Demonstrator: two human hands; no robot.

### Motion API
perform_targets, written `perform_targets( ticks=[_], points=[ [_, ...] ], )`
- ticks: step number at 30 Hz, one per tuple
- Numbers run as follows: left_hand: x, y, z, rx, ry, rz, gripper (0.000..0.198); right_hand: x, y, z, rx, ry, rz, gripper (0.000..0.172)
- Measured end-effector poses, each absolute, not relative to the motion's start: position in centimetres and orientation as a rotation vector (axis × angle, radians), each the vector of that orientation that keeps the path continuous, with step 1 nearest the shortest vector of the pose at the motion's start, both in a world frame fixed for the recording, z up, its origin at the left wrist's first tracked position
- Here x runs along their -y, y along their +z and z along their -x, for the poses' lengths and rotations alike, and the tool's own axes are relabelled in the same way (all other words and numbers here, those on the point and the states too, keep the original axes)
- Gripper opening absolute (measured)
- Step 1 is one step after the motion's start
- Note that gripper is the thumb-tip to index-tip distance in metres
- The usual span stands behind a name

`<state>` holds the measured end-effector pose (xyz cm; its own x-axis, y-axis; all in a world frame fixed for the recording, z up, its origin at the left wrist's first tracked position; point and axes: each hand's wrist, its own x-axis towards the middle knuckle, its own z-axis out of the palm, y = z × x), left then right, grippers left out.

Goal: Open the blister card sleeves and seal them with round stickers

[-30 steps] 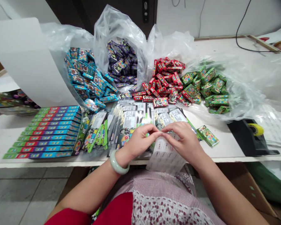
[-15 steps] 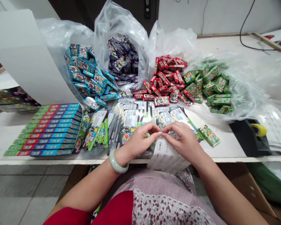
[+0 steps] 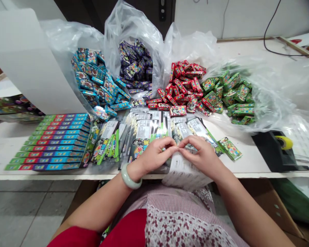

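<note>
White table (image 3: 249, 156), tiled floor (image 3: 18, 212) below. Right hand (image 3: 201, 153) pinching sticker sheet (image 3: 186, 175); left hand (image 3: 156, 154) at edge, grip unclear.

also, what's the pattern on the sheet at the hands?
The sheet is whitish with printed ovals; head view.

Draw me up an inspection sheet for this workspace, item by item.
Surface: white table, front edge running across the view.
Things in hand: sheet of round stickers, drooping over the table's front edge.
Clutter: heaps of blue packets, purple packets, red packets and green packets with clear plastic bags; flat printed packs overlapping near the hands; black tape dispenser at right.
Left hand: fingertips at the sheet's upper edge; exact grip too small to tell.
Right hand: thumb and finger pinching that edge.
Cables: dark cable, looping down at far right.
Surroundings: tiled floor; cardboard box below the table.
</note>
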<state>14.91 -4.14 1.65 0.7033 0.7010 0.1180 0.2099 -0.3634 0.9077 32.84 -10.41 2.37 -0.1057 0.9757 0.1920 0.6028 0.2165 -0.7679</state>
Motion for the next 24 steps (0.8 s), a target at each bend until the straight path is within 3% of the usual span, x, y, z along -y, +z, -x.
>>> perform_targets(
  ticks=[6, 15, 24],
  points=[
    [4.19, 1.79, -14.76, -0.712, 0.63, -1.826, 0.01, 10.14, 2.31, -33.29, 1.775, 0.881, 1.465, 0.005],
    [4.14, 1.54, -14.73, -0.713, 0.636, -1.812, 0.004, 10.32, 2.58, -33.12, 1.847, 0.683, 1.464, 0.007],
    [4.22, 1.33, -14.78, -0.766, 0.613, -1.736, 0.011, 10.59, 2.13, -33.02, 1.915, 0.515, 1.431, 0.006]
  ],
)
